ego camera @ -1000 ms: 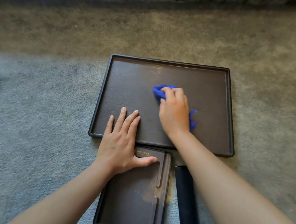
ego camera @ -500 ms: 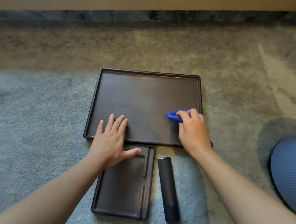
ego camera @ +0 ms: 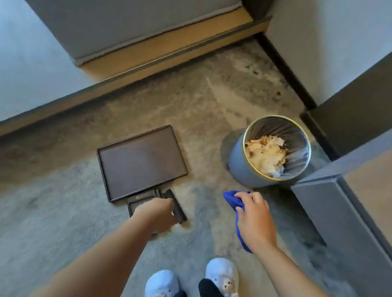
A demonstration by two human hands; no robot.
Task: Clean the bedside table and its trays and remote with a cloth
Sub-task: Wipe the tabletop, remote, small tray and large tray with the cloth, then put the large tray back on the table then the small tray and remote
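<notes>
my right hand (ego camera: 253, 215) is curled round the blue cloth (ego camera: 232, 197), up in the air above the carpet (ego camera: 23, 223). a bunch of the cloth sticks out past my fingers to the left and a tail hangs below my wrist. my left hand (ego camera: 157, 215) is down over the small tray (ego camera: 138, 203), back to the camera and fingers hidden, so i cannot tell whether it grips anything. the remote (ego camera: 178, 209) lies just right of that tray, by my fingertips. the large tray (ego camera: 141, 162) lies flat on the carpet, touching the small tray's far edge. to its right, well apart, stands a round bin (ego camera: 238, 165) with crumpled paper (ego camera: 264, 154) inside. my pale slippers (ego camera: 162, 287) are at the near edge.
</notes>
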